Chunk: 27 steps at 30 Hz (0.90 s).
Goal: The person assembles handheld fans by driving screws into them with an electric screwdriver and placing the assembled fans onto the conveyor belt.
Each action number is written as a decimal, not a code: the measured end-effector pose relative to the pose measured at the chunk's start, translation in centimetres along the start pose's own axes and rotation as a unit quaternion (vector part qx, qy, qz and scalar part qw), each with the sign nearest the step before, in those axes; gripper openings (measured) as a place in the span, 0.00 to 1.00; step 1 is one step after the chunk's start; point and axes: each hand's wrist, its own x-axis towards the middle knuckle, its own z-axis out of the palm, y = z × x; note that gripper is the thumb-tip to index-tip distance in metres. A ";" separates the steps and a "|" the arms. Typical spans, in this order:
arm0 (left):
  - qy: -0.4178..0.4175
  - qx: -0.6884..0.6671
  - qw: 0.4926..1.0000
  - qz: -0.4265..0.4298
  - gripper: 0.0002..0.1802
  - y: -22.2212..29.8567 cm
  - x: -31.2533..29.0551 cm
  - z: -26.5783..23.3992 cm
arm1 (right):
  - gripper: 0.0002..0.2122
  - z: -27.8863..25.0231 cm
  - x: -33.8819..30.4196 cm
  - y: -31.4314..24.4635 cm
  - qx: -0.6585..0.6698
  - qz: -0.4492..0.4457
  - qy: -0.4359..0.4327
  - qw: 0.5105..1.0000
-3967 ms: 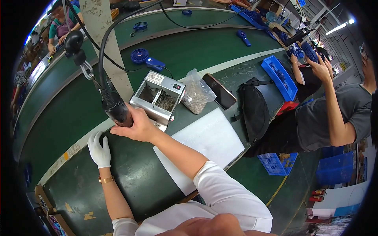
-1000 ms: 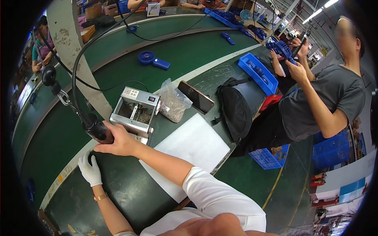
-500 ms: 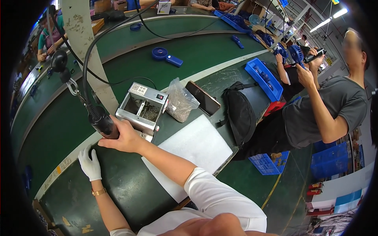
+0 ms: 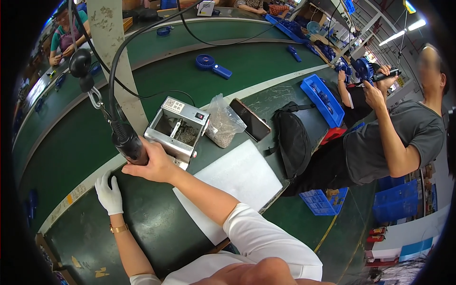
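Note:
My right hand (image 4: 159, 162) is wrapped round a black electric screwdriver (image 4: 128, 142) that hangs from a hook and a thick cable. Its lower end is hidden by the hand. Just beyond that hand stands a metal screw feeder (image 4: 183, 117) with many small screws in its open tray. My left hand (image 4: 109, 194), in a white glove, lies on the dark green workbench (image 4: 147, 213) by the conveyor's edge. Its thumb and fingers are apart and nothing is in it. A clear plastic bag of screws (image 4: 222, 130) leans beside the feeder.
A white foam sheet (image 4: 237, 173), a phone (image 4: 251, 118), a black bag (image 4: 290, 137) and a blue tray (image 4: 325, 99) lie on the bench. A blue handheld fan (image 4: 206, 61) lies on the green conveyor. A post (image 4: 114, 52) rises ahead; at right a co-worker (image 4: 380, 142) holds a fan and screwdriver.
The whole view has shifted, so the bench things appear slightly farther right. My right hand keeps hold of the electric screwdriver, and my left hand stays in place on the bench.

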 end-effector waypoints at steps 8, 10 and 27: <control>-0.009 0.003 1.000 0.003 0.12 0.1 0.2 0.0 | 0.22 -0.1 0.2 -0.8 0.003 0.010 0.012 1.000; -0.003 -0.008 1.000 -0.002 0.12 0.3 0.4 -0.2 | 0.21 0.0 0.4 -0.8 0.031 -0.006 0.021 0.999; -0.025 0.013 0.999 -0.015 0.12 0.6 0.6 0.0 | 0.27 -0.5 0.1 -0.4 0.014 0.056 -0.035 0.998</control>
